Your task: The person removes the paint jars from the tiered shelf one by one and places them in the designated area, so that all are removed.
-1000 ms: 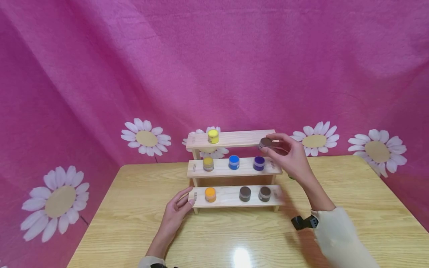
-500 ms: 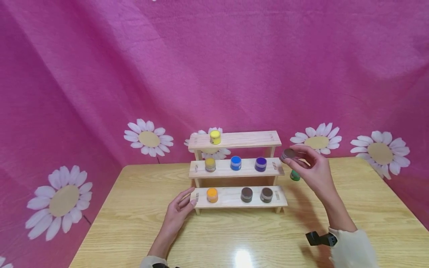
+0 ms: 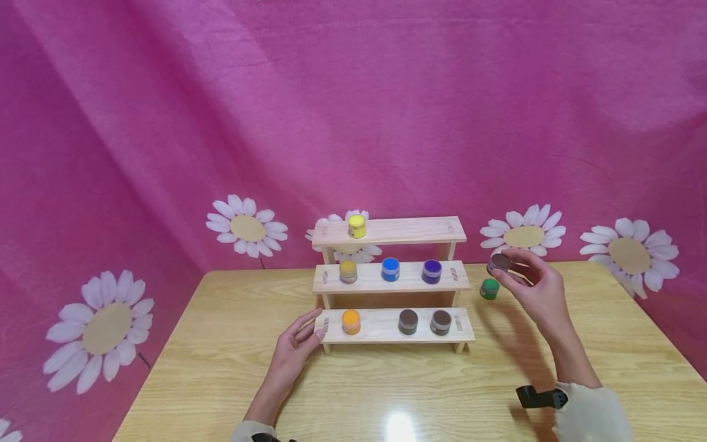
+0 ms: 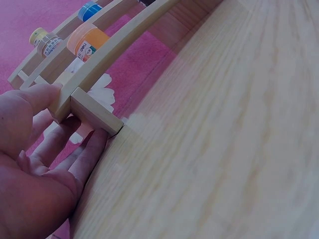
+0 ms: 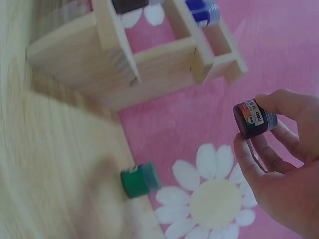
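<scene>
A three-tier wooden shelf (image 3: 381, 334) stands on the table. My left hand (image 3: 294, 351) holds the left end of its lowest tier, thumb on the board and fingers by the leg (image 4: 94, 113). My right hand (image 3: 538, 291) pinches a dark brown paint jar (image 5: 251, 119) in the air, right of the shelf. Below that jar, a green paint jar (image 3: 489, 289) stands on the table. The top tier carries a yellow jar (image 3: 357, 226). On the middle one are an ochre jar (image 3: 348, 272), a blue jar (image 3: 390, 269) and a purple jar (image 3: 432, 271).
On the lowest tier stand an orange jar (image 3: 351, 322) and two dark jars, one left (image 3: 408, 321) and one right (image 3: 440, 322). A pink cloth (image 3: 342, 110) with daisies hangs behind the wooden table (image 3: 221, 344).
My right hand has carried the dark brown jar from the top tier's right end, rightward and down past the shelf. The green jar has come into full view. My left hand stays put.
</scene>
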{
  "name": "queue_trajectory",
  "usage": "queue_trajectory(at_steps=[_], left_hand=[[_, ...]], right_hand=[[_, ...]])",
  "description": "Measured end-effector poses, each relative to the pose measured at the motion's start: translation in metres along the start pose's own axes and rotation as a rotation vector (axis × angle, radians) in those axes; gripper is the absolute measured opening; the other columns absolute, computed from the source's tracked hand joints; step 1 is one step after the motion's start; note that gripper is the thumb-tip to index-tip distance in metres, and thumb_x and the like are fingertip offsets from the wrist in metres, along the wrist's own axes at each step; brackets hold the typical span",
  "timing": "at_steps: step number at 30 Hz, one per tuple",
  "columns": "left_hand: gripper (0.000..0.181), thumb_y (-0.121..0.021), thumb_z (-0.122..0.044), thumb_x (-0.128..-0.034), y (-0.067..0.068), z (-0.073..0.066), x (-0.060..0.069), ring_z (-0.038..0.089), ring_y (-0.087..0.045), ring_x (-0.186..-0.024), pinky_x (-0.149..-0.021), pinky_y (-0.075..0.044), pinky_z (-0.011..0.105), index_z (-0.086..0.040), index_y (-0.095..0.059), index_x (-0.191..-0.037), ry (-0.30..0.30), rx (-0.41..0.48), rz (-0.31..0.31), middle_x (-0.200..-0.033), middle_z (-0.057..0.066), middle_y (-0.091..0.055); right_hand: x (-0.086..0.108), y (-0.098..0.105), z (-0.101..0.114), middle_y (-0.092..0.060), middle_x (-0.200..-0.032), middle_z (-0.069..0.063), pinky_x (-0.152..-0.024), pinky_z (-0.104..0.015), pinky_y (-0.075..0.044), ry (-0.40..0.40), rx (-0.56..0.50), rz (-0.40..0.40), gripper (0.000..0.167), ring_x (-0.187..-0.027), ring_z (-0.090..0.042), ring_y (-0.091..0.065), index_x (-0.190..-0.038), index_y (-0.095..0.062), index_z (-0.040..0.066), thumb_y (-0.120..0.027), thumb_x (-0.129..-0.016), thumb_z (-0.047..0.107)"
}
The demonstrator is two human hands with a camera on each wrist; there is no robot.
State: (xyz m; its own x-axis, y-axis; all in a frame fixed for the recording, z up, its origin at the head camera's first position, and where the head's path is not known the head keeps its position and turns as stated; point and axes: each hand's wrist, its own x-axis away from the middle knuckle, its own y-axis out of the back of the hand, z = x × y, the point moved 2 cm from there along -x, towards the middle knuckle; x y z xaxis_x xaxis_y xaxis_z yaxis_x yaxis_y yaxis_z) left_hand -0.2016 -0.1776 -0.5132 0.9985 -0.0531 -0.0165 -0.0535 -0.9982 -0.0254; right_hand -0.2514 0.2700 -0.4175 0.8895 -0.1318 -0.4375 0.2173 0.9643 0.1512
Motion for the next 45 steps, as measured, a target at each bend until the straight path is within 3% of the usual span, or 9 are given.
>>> queue_trajectory(at_steps=[7,17,25,30,40,45], left_hand=[[0.052,-0.069,-0.013,-0.1000,0.001,-0.001,0.000,0.030,-0.056,-0.132,-0.100,-0.052,0.029,-0.005,-0.053,-0.148,-0.010,-0.013,-0.003,-0.146,0.022,-0.054],[0.053,-0.070,-0.019,-0.0998,0.001,0.000,-0.001,0.031,-0.056,-0.132,-0.101,-0.052,0.030,-0.009,-0.053,-0.149,0.004,-0.015,0.004,-0.148,0.020,-0.053],[0.052,-0.068,-0.015,-0.1007,0.002,0.001,-0.001,0.032,-0.055,-0.133,-0.101,-0.052,0.030,-0.005,-0.052,-0.149,-0.007,-0.006,0.004,-0.148,0.022,-0.053],[0.050,-0.069,-0.016,-0.1004,0.002,0.000,-0.001,0.030,-0.054,-0.134,-0.101,-0.052,0.030,-0.009,-0.055,-0.148,-0.003,-0.016,-0.002,-0.148,0.020,-0.053],[0.051,-0.069,-0.018,-0.1006,0.000,-0.002,0.000,0.031,-0.055,-0.133,-0.101,-0.052,0.031,-0.009,-0.054,-0.148,0.007,-0.041,-0.011,-0.148,0.020,-0.054],[0.050,-0.069,-0.017,-0.1005,0.000,-0.002,0.000,0.030,-0.057,-0.132,-0.102,-0.051,0.030,-0.010,-0.055,-0.148,0.015,-0.031,-0.012,-0.147,0.019,-0.055]], right_hand=[[0.001,0.016,-0.027,-0.066,-0.119,0.005,-0.085,-0.012,-0.053,-0.088,-0.064,-0.056,0.045,-0.108,-0.004,-0.064,-0.131,-0.064,-0.003,-0.078,-0.088,-0.002],[0.002,0.036,-0.063,-0.067,-0.111,0.015,-0.083,-0.007,-0.051,-0.200,0.063,-0.104,0.044,-0.105,0.001,-0.061,-0.131,-0.064,-0.003,-0.079,-0.091,0.006],[0.006,0.046,-0.082,-0.061,-0.108,0.018,-0.080,-0.006,-0.043,-0.308,0.211,-0.075,0.052,-0.102,0.000,-0.055,-0.136,-0.061,0.004,-0.078,-0.094,0.028],[0.008,0.047,-0.090,-0.060,-0.114,0.011,-0.080,-0.006,-0.042,-0.372,0.245,-0.039,0.060,-0.099,0.003,-0.054,-0.140,-0.056,0.000,-0.076,-0.095,0.035],[0.009,0.051,-0.103,-0.056,-0.137,-0.020,-0.078,-0.003,-0.043,-0.414,0.328,-0.007,0.065,-0.095,0.010,-0.051,-0.145,-0.052,-0.001,-0.073,-0.097,0.036],[0.009,0.053,-0.103,-0.053,-0.143,-0.024,-0.079,-0.003,-0.043,-0.432,0.349,-0.003,0.064,-0.100,0.005,-0.050,-0.147,-0.051,0.000,-0.071,-0.098,0.036]])
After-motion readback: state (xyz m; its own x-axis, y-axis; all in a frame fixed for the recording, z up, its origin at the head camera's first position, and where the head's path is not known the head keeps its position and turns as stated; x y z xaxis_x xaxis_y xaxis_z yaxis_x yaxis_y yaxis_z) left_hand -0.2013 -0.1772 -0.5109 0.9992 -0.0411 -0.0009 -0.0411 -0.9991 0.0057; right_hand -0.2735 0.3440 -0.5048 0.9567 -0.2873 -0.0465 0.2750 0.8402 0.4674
